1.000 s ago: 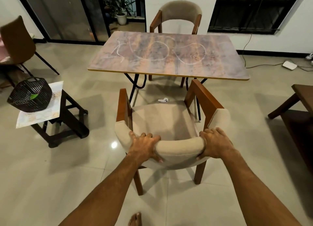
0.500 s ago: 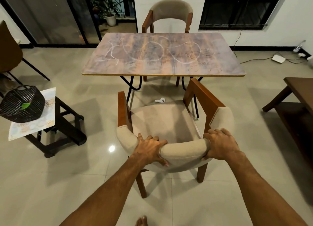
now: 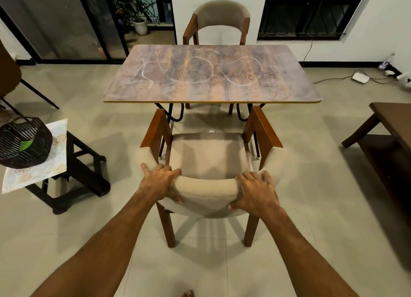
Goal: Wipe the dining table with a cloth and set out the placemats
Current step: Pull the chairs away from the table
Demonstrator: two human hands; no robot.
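The dining table [image 3: 211, 78] stands ahead, its brown-grey top marked with white chalk-like scribbles. A beige padded chair [image 3: 209, 154] with wooden arms faces the table's near edge. My left hand [image 3: 161, 182] grips the left part of its curved backrest, fingers over the top and thumb on the outer face. My right hand [image 3: 255, 191] grips the right part the same way. A patterned placemat [image 3: 47, 170] lies on a dark low stool [image 3: 77, 176] at the left, under a black mesh basket [image 3: 22, 141] with something green inside.
A second beige chair [image 3: 219, 20] sits at the table's far side. A dark wooden bench [image 3: 391, 129] stands at the right. A brown chair [image 3: 9, 74] is at the far left. Cables and a white device [image 3: 360, 77] lie on the floor by the right wall.
The chair has turned square to the table and moved closer to it, with both hands still gripping the backrest. The view has shifted toward the table.
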